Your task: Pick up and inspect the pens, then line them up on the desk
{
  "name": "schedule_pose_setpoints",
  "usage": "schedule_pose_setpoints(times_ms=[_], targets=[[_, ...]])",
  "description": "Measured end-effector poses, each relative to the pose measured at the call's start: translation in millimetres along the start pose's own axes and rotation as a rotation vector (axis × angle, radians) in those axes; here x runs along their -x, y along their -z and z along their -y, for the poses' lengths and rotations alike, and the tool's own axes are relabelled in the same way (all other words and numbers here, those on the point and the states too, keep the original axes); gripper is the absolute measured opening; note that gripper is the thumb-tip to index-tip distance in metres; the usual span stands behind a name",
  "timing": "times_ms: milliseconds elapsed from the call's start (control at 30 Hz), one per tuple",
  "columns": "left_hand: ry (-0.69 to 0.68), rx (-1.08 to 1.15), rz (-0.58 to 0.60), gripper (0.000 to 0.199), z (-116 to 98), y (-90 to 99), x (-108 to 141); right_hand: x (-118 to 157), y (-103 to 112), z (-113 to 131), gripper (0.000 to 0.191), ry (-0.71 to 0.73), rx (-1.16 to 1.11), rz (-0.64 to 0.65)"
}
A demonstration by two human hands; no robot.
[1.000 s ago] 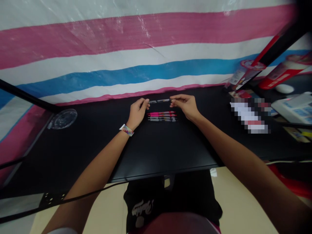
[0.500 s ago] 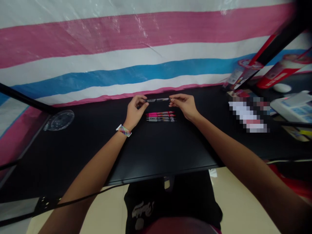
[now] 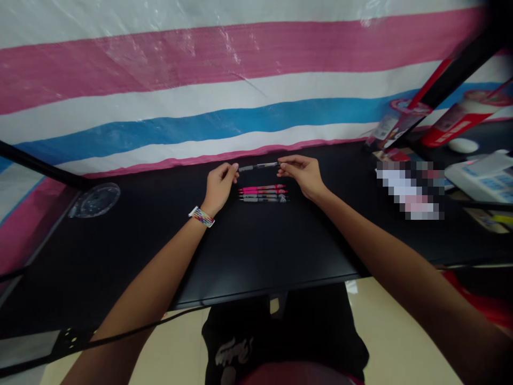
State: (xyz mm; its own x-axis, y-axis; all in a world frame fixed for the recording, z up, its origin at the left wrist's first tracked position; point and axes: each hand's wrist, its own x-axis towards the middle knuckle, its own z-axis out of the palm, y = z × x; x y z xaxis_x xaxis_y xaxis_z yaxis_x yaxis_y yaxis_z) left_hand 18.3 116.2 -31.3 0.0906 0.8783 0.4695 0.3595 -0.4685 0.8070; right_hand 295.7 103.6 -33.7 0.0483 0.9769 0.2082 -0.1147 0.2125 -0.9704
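Left hand [image 3: 219, 188] and right hand [image 3: 302, 174] are each pinching an end of a dark pen [image 3: 258, 166] near the tabletop's [image 3: 260, 251] far edge, just beyond the pink and grey pens [image 3: 262, 194], so imo you're wanting light, even pressure.

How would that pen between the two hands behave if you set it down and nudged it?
The pen is probably light: it's slim enough for the right hand to pinch. It looks straight, so likely stiff. Being slender, it might roll on the smooth-looking table.
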Motion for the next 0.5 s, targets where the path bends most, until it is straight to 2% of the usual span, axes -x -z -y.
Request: schedule_pose_setpoints(times_ms=[133, 267, 500], targets=[[0.006, 0.062, -0.056, 0.009, 9, -1.1, -2, -2, 3, -1, 0.026, 0.038, 0.028, -0.055], [0.028, 0.134, -0.079, 0.012, 12, -1.1, -2, -5, 9, -4, 0.026, 0.084, 0.062, -0.082], [0.057, 0.193, -0.120, 0.012, 5, -0.6, 0, -10, 15, -9, 0.025, 0.128, 0.042, -0.123]])
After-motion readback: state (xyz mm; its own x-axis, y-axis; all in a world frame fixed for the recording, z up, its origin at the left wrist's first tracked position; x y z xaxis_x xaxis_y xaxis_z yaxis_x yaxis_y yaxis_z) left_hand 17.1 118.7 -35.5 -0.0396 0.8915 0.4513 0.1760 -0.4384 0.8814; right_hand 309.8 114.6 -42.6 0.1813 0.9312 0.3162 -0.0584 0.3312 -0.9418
